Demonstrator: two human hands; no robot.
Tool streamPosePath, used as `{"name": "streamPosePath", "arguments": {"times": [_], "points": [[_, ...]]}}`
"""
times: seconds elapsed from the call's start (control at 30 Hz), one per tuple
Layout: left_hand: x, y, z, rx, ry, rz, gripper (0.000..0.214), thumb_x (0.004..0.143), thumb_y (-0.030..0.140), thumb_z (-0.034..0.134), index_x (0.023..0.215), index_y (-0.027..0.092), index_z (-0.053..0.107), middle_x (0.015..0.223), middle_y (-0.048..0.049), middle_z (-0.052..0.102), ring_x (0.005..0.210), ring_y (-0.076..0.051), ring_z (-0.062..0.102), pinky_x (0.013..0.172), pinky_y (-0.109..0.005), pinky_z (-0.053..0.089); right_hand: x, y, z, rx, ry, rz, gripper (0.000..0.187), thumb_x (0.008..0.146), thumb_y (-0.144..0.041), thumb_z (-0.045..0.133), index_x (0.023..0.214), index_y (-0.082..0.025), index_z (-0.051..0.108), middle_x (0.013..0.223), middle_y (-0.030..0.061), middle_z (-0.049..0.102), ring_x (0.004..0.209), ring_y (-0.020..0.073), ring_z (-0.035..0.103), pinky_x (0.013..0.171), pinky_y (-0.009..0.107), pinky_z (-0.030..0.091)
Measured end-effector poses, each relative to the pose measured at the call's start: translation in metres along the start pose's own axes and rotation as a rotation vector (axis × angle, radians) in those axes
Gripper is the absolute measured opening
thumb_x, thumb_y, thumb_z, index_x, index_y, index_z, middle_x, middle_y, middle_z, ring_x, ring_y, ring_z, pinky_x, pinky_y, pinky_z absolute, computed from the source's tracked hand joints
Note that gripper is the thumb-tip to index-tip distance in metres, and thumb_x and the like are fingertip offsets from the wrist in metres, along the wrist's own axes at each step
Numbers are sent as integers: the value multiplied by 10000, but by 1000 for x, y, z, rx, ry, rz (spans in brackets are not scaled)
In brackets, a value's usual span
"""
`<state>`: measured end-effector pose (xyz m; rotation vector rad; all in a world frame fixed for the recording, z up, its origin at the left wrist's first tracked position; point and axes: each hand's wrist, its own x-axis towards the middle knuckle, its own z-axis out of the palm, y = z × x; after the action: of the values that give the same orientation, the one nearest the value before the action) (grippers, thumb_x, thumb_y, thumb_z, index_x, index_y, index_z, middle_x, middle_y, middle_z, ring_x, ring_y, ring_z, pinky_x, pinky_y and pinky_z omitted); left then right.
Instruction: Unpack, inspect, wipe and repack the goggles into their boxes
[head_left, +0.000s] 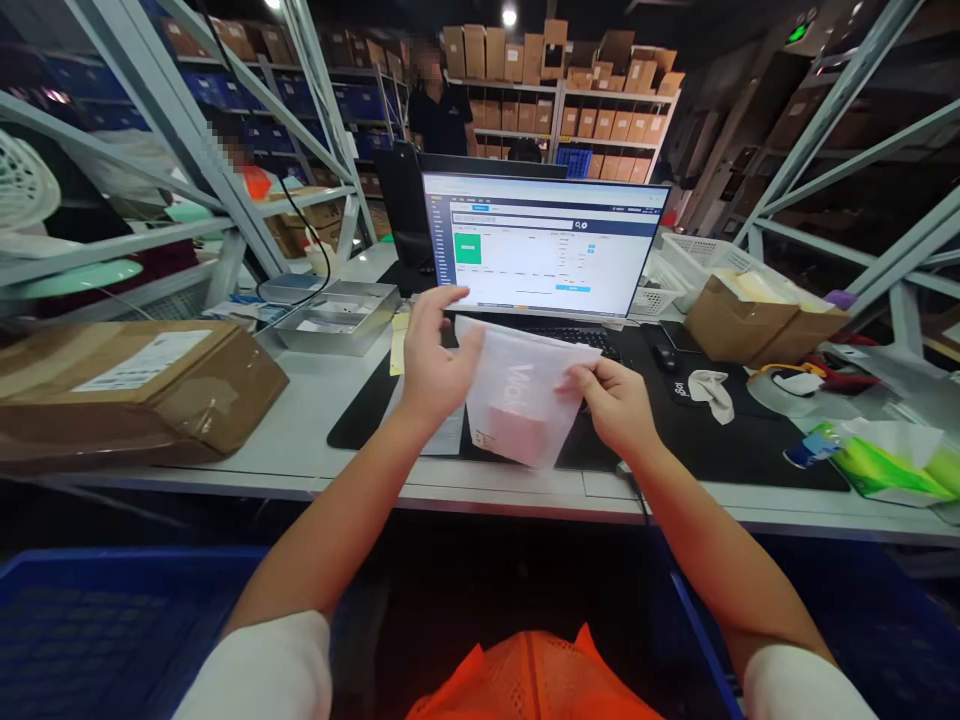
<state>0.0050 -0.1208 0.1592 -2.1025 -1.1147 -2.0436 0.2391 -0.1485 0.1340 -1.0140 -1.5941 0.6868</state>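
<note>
A frosted white zip bag (pixel 517 375) with pale lettering hangs in front of me, just above the desk's front part. Through its lower half shows a pinkish flat item (pixel 517 432). My right hand (pixel 619 405) pinches the bag's right edge between thumb and fingers. At the upper left corner of the bag is my left hand (pixel 439 355), its fingers stretched out and apart from the thumb, which lies over the bag's edge. Behind the bag stand a lit monitor (pixel 540 245) and a partly hidden keyboard (pixel 596 342).
A taped carton (pixel 135 390) lies on the left, beside a metal tray (pixel 341 320). To the right are a mouse (pixel 664 357), an open cardboard box (pixel 750 320) and a green tissue pack (pixel 892 465). Blue crates (pixel 112 640) stand below. Two people are beyond the desk.
</note>
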Motion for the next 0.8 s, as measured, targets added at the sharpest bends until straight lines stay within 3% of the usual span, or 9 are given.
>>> {"name": "streamPosePath", "arguments": {"times": [0.07, 0.13, 0.2, 0.33, 0.47, 0.57, 0.67, 0.8], "points": [[8, 16, 4, 155, -194, 187, 290, 899, 391, 684, 1136, 225, 706, 1235, -94, 706, 1192, -277, 631, 997, -429, 474, 3, -2, 3, -61, -35, -34, 298, 938, -458, 608, 830, -206, 725, 796, 45, 778, 744, 209, 716, 698, 316, 531], [18, 27, 12, 173, -466, 275, 216, 949, 376, 630, 1065, 228, 736, 1077, -58, 758, 1036, -242, 693, 910, -389, 478, 9, -4, 4, -112, -53, -83, 277, 952, -439, 590, 876, -210, 726, 802, 36, 775, 739, 204, 710, 680, 304, 518], [28, 33, 22, 124, -648, 298, 229, 996, 365, 567, 1011, 223, 746, 912, -23, 767, 837, -188, 707, 774, -336, 463, 16, -7, 4, -155, -63, -150, 268, 966, -427, 571, 921, -214, 727, 809, 26, 768, 734, 192, 704, 663, 285, 507], [51, 27, 43, 132, -749, 394, 291, 1002, 383, 558, 864, 177, 710, 825, -28, 736, 743, -174, 669, 706, -333, 418, 32, -10, -1, -262, -87, -240, 358, 1000, -462, 518, 852, -208, 722, 789, 23, 748, 687, 162, 670, 627, 262, 475], [79, 5, 51, 183, -839, 466, 226, 965, 325, 605, 802, 188, 678, 863, -29, 721, 852, -197, 676, 830, -365, 429, 48, 1, -15, -225, -86, -142, 427, 980, -529, 559, 752, -209, 725, 728, 22, 728, 660, 163, 653, 621, 267, 487], [102, -18, 42, 143, -843, 358, 176, 919, 313, 654, 778, 212, 684, 842, 5, 709, 866, -193, 673, 931, -399, 432, 54, 18, -31, -63, 83, 3, 357, 909, -539, 675, 759, -220, 731, 668, 11, 702, 614, 164, 643, 579, 269, 504], [118, -46, 25, 33, -850, 169, 172, 905, 349, 657, 801, 224, 714, 832, 5, 711, 842, -193, 672, 895, -383, 473, 54, 26, -43, 160, 214, 119, 294, 842, -507, 766, 803, -217, 737, 664, 14, 698, 543, 153, 620, 491, 256, 491], [104, -116, 11, -84, -864, -142, 254, 917, 433, 615, 988, 229, 748, 989, -47, 741, 939, -229, 690, 854, -356, 521, 61, 26, -54, 294, 259, 236, 306, 779, -518, 806, 865, -230, 749, 704, 44, 725, 524, 186, 645, 472, 304, 546]]}}
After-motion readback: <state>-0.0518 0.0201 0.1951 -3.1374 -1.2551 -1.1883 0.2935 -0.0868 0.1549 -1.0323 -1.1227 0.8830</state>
